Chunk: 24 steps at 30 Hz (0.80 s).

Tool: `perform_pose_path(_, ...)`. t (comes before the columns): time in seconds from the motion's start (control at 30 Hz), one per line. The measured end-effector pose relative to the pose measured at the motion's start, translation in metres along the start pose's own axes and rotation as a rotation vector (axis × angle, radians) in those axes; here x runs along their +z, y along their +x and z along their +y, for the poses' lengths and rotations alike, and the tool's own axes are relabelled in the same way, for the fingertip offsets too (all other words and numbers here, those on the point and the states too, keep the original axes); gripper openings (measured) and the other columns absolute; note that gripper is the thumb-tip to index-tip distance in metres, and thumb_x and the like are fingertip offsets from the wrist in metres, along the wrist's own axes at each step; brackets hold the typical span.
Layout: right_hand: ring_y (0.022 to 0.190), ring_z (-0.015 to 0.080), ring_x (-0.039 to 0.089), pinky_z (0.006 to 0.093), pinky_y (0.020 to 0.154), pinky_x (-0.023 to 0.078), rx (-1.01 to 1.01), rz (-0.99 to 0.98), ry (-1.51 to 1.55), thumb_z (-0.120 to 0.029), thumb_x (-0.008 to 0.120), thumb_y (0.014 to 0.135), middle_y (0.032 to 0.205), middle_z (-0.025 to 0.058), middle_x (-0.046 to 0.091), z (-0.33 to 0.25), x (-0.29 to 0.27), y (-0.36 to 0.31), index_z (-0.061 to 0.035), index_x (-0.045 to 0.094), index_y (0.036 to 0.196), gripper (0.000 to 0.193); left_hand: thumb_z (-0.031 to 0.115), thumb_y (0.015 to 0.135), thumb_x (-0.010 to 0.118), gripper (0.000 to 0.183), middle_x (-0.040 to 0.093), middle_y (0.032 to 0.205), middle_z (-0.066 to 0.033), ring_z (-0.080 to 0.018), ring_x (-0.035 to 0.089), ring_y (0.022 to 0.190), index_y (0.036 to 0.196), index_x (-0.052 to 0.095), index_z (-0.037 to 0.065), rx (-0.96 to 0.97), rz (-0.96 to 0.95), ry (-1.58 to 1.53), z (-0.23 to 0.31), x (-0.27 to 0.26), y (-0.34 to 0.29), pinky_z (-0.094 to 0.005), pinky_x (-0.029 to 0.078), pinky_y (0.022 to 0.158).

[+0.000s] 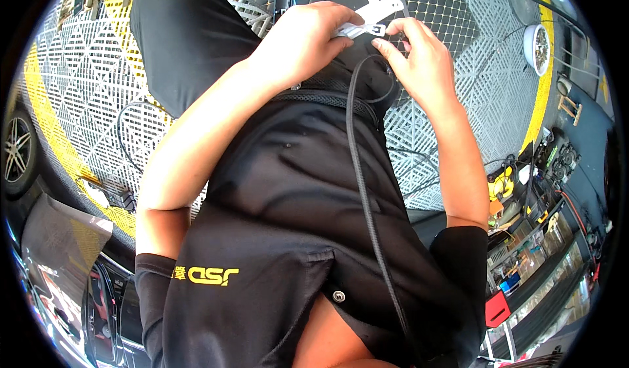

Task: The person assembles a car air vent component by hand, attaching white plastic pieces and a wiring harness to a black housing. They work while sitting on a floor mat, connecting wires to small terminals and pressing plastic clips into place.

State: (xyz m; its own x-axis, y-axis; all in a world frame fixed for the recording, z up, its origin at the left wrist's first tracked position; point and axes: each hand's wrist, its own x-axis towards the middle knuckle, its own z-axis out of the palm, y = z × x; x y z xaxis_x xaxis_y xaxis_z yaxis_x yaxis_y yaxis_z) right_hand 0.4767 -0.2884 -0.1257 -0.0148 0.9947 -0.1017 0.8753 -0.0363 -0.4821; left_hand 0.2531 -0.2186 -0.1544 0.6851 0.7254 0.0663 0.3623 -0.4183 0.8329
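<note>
Several white plastic pieces (383, 9), long and flat with slots and tabs, are in my left hand (304, 37). Its thumb and fingers close on their near end, and a slotted white tip (375, 30) sticks out to the right. My right hand (426, 60) is beside that tip, its thumb and forefinger curled close to it. Whatever lies between those fingers is too small or hidden to name. A thin greyish strip (400, 0) rises behind the right fingertips; I cannot tell whether they hold it.
A black cord (357, 145) hangs down my front. Under the hands are my dark-clad legs and a black quilted mat (432, 8) on white grid flooring (488, 99). At right stand a white bowl (538, 50) of small parts and a cluttered bench; cars (72, 257) are at left.
</note>
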Motion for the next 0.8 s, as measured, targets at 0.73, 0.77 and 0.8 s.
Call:
perform_pose_path(0.73, 0.066, 0.0003, 0.038, 0.0171, 0.058, 0.033, -0.132, 0.536, 0.766, -0.011, 0.080, 0.093, 0.073, -0.0087, 0.042, -0.059, -0.034, 0.039, -0.0071, 0.071, 0.115, 0.024, 0.007, 0.106, 0.054, 0.044, 0.066, 0.128, -0.0174, -0.0231, 0.070, 0.113, 0.146, 0.047, -0.009, -0.190, 0.027, -1.095, 0.031, -0.078, 0.027, -0.0334, 0.059, 0.098)
perform_pose_path(0.77, 0.065, 0.0003, 0.038, 0.0173, 0.057, 0.033, -0.113, 0.512, 0.768, -0.012, 0.080, 0.093, 0.073, -0.0088, 0.042, -0.062, -0.034, 0.040, -0.0071, 0.071, 0.114, 0.023, 0.004, 0.104, 0.052, 0.044, 0.064, 0.131, -0.0190, -0.0248, 0.070, 0.115, 0.146, 0.047, -0.010, -0.194, 0.009, -1.138, 0.029, -0.084, 0.027, -0.0348, 0.060, 0.098)
perform_pose_path(0.8, 0.065, 0.0003, 0.037, 0.0174, 0.057, 0.033, -0.093, 0.489, 0.768, -0.012, 0.080, 0.094, 0.072, -0.0089, 0.042, -0.065, -0.034, 0.041, -0.0071, 0.071, 0.114, 0.023, 0.001, 0.103, 0.050, 0.044, 0.063, 0.133, -0.0205, -0.0265, 0.069, 0.116, 0.146, 0.046, -0.010, -0.242, 0.007, -1.156, 0.028, -0.090, 0.027, -0.0362, 0.060, 0.097)
